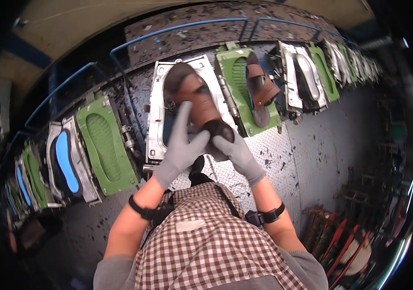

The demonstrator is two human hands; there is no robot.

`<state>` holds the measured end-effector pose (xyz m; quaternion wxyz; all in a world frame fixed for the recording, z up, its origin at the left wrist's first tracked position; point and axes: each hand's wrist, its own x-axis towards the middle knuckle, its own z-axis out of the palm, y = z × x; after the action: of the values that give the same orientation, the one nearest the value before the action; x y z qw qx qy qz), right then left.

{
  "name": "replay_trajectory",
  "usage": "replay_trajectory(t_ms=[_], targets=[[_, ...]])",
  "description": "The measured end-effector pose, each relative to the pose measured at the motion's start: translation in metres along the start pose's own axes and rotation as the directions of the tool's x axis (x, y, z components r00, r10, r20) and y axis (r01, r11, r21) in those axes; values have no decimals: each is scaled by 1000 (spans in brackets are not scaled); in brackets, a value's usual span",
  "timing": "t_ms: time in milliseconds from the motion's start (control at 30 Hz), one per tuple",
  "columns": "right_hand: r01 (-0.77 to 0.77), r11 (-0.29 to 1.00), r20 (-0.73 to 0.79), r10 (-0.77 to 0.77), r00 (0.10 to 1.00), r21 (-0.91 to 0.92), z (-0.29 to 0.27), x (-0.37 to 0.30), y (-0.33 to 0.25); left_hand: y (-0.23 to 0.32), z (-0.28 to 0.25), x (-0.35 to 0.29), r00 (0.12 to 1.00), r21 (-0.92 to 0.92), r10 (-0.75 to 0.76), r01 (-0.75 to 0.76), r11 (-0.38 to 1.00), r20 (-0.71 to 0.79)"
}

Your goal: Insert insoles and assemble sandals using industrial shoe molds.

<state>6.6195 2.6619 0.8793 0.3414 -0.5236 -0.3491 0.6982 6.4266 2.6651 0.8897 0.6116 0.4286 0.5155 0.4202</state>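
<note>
Brown sandal (203, 109) between gloved left hand (181, 149) and gloved right hand (238, 152).

Tally, head view

- One held sandal (202, 107), one set-down sandal (263, 91): total 2.
- Gloved left hand (180, 152), gloved right hand (239, 154): total 2.
- Dark wrist straps (141, 209): 2, one per arm.
- Checked apron (206, 234): 1.
- Green plates (104, 147): 4 distinct nearby.
- Silver frames (154, 113): 3 distinct nearby.
- Blue sole-shaped pieces (65, 162): 2 distinct; possible third, far left, unconfirmed.
- Further plates and frames, both ends: too small to count.
</note>
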Motion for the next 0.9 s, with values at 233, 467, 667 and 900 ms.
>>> replay_trajectory(t_ms=[233, 467, 667, 900], targets=[[176, 973, -218, -207, 954, -152, -48, 34, 1, -124, -8, 125, 931, -285, -141, 42, 958, -336], [250, 511, -218, -689, 691, -822, -29, 109, -42, -157, 0, 124, 990, -680, -113, 26, 733, -84], [491, 40, 419, -465, 780, -870, -10, 115, -30, -127, 11, 66, 968, -83, -36, 16, 996, -248], [613, 66, 590, -210, 780, -787, -3, 41, 67, -178, 42, 15, 763, -910, -604, 49, 412, -232]])
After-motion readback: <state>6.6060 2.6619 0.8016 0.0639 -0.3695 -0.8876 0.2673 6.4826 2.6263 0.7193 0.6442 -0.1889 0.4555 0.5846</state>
